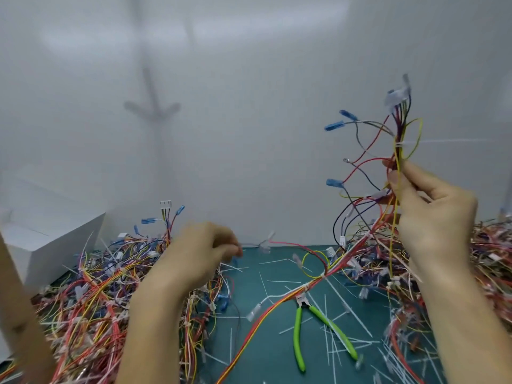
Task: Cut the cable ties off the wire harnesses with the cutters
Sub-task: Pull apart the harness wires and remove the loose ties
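Green cutting mat (pixel 273 353) strewn with clipped ties, flanked by wire piles. Right hand (pixel 432 214) raised, gripping wire harness (pixel 399 126), white cable tie (pixel 401 144) intact. Left hand (pixel 199 250) blurred, fingers curled, grip unclear. Cutters (pixel 297 336) lying free on mat.

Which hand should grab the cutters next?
Left. The right hand grips the raised wire harness, so it is busy. The left hand hangs low over the left pile, nearer the cutters on the mat; blur hides whether it holds anything.
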{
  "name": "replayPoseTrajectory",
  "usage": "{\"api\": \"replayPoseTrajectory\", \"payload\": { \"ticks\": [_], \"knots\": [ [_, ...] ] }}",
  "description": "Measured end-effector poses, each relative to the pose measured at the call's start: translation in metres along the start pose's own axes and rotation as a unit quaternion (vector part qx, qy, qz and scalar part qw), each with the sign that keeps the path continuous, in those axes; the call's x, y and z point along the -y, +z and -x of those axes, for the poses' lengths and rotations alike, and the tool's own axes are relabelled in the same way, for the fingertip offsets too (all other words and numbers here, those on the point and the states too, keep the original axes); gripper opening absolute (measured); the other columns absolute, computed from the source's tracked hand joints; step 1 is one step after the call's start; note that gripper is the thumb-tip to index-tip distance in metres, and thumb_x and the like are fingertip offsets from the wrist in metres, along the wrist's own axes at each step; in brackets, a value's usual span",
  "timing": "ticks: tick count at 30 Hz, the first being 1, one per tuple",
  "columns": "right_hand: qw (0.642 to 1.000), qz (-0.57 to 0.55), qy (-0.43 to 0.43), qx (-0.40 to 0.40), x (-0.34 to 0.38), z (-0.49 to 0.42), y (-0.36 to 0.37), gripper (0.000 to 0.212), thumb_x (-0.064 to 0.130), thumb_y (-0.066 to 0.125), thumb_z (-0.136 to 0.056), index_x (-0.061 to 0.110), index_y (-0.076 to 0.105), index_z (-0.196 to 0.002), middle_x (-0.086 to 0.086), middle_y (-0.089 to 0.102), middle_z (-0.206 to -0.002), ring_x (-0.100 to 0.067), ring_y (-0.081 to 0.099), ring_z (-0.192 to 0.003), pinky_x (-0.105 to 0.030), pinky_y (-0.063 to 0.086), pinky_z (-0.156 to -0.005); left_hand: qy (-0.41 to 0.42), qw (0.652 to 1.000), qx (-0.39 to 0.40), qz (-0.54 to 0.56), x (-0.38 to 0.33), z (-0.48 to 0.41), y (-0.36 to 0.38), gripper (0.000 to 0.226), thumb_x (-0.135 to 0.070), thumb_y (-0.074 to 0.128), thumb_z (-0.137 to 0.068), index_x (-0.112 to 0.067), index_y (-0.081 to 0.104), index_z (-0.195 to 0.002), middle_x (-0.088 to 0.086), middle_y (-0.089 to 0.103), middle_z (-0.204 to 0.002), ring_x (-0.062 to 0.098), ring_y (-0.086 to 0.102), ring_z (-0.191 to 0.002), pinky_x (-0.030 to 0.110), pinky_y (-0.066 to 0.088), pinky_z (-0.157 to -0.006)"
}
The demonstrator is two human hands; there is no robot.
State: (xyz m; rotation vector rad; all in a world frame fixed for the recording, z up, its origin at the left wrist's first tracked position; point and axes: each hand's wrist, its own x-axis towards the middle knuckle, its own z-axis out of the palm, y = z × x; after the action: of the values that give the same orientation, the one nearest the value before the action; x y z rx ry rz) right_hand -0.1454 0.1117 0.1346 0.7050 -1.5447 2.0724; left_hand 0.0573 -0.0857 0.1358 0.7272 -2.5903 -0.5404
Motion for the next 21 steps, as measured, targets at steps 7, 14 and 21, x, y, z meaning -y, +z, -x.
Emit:
{"api": "replayPoseTrajectory", "payload": {
  "ticks": [7, 14, 21],
  "knots": [
    [0.992, -0.004, 0.020, 0.124, 0.014, 0.019, 0.021, 0.015, 0.024, 0.070, -0.091, 0.036, 0.076, -0.098, 0.012, 0.076, -0.078, -0.023, 0.072, -0.076, -0.040, 0.058, -0.069, 0.094, 0.973, -0.176, 0.114, -0.028, -0.002, 0.006, 0.016, -0.021, 0.064, -0.093, -0.032, 0.074, -0.086, -0.019, 0.071, -0.069, -0.002, 0.067, -0.068, 0.023, 0.054, -0.072],
    [0.977, 0.033, 0.062, 0.200, 0.017, 0.031, 0.033, 0.022, 0.023, 0.054, -0.100, 0.026, 0.068, -0.083, 0.015, 0.069, -0.072, -0.002, 0.066, -0.067, -0.030, 0.051, -0.064, 0.116, 0.965, -0.207, 0.113, -0.051, 0.001, 0.015, 0.010, -0.034, 0.061, -0.093, -0.037, 0.070, -0.089, -0.023, 0.067, -0.071, 0.005, 0.063, -0.062, 0.039, 0.054, -0.068],
    [0.995, 0.002, 0.084, 0.061, 0.014, 0.019, 0.019, 0.021, 0.018, 0.051, -0.102, 0.021, 0.065, -0.087, 0.008, 0.067, -0.067, -0.005, 0.059, -0.050, -0.023, 0.049, -0.042, 0.071, 0.988, -0.118, 0.075, -0.029, 0.002, 0.005, 0.010, -0.048, 0.065, -0.086, -0.041, 0.072, -0.082, -0.022, 0.066, -0.069, 0.000, 0.051, -0.055, 0.024, 0.044, -0.057]
  ]
}}
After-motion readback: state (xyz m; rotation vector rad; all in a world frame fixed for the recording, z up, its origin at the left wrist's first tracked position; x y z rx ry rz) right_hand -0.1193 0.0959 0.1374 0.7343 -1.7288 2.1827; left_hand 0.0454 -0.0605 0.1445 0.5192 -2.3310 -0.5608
